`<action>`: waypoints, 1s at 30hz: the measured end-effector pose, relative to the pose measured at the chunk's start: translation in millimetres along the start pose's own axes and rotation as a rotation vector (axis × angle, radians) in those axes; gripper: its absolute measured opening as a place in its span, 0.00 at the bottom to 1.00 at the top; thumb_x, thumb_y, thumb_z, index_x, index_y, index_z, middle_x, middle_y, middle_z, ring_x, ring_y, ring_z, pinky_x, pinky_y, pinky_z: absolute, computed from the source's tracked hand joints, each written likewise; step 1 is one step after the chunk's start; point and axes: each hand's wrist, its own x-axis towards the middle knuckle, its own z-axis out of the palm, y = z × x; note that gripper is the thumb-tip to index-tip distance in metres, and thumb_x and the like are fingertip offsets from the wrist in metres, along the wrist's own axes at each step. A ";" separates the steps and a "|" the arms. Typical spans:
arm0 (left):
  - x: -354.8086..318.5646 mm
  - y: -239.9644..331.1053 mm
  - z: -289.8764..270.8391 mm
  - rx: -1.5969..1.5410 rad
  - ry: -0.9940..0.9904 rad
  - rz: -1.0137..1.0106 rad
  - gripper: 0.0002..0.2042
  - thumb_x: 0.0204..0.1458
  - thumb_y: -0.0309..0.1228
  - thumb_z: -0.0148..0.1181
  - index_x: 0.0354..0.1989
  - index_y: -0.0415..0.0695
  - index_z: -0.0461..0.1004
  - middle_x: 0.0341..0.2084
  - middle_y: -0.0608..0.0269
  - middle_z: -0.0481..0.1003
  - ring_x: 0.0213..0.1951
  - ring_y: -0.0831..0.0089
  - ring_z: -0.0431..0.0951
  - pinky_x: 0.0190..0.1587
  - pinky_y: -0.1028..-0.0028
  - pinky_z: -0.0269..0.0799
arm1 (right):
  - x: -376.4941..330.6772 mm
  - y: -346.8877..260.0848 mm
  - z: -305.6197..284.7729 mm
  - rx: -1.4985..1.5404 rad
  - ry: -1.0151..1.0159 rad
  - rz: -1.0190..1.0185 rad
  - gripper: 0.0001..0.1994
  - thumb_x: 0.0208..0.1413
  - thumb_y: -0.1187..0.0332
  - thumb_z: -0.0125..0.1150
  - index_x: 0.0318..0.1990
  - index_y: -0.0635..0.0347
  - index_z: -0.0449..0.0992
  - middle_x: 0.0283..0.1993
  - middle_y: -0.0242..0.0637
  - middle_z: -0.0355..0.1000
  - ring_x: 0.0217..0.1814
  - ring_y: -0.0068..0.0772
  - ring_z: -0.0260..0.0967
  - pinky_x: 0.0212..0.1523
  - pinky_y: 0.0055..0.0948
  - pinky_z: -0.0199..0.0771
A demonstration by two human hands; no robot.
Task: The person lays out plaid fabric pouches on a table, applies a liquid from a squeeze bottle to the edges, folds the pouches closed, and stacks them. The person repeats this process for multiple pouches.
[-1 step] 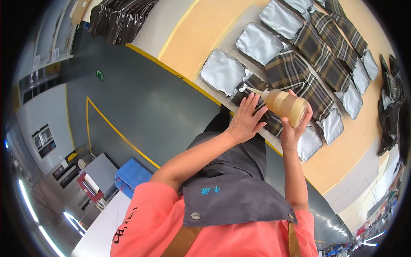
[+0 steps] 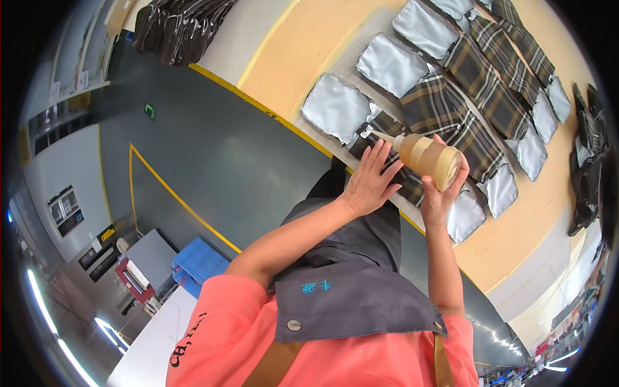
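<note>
My right hand grips a squeeze bottle of yellowish, glue-like liquid, with a tan band round its middle. The bottle is tilted, and its thin nozzle points left at a small white tab on the nearest fabric piece. Whether the tip touches the tab I cannot tell. Flat beside the nozzle lies my left hand, fingers stretched out over the dark plaid cloth. That cloth joins a silvery lining panel at its left end.
Several more plaid pieces with silver ends lie in rows across the tan table. Dark bundles sit at the table's far left, and another dark pile at the right. Behind my left arm stands a blue bin.
</note>
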 end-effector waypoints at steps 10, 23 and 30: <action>-2.5 -5.0 -0.9 -0.017 -0.051 -0.020 0.24 0.51 0.38 0.60 0.55 0.42 0.66 0.61 0.41 0.55 0.67 0.41 0.48 0.66 0.47 0.47 | -11.1 21.0 5.8 0.013 -0.040 -0.040 0.46 0.42 0.53 0.75 0.61 0.58 0.48 0.63 0.59 0.57 0.67 0.48 0.57 0.64 0.44 0.59; -3.3 -5.7 -1.2 -0.002 -0.024 0.001 0.24 0.50 0.37 0.62 0.54 0.42 0.67 0.62 0.42 0.54 0.67 0.42 0.49 0.67 0.48 0.46 | -12.8 25.4 4.0 -0.012 0.022 -0.084 0.46 0.42 0.51 0.75 0.61 0.58 0.49 0.62 0.58 0.59 0.65 0.48 0.59 0.64 0.45 0.58; 1.5 8.4 -5.9 -0.057 -0.067 -0.072 0.25 0.49 0.34 0.63 0.56 0.42 0.66 0.64 0.42 0.53 0.65 0.41 0.51 0.65 0.47 0.48 | -5.5 -12.9 10.0 0.754 0.215 0.560 0.31 0.55 0.48 0.61 0.59 0.57 0.61 0.58 0.43 0.67 0.57 0.41 0.69 0.49 0.40 0.80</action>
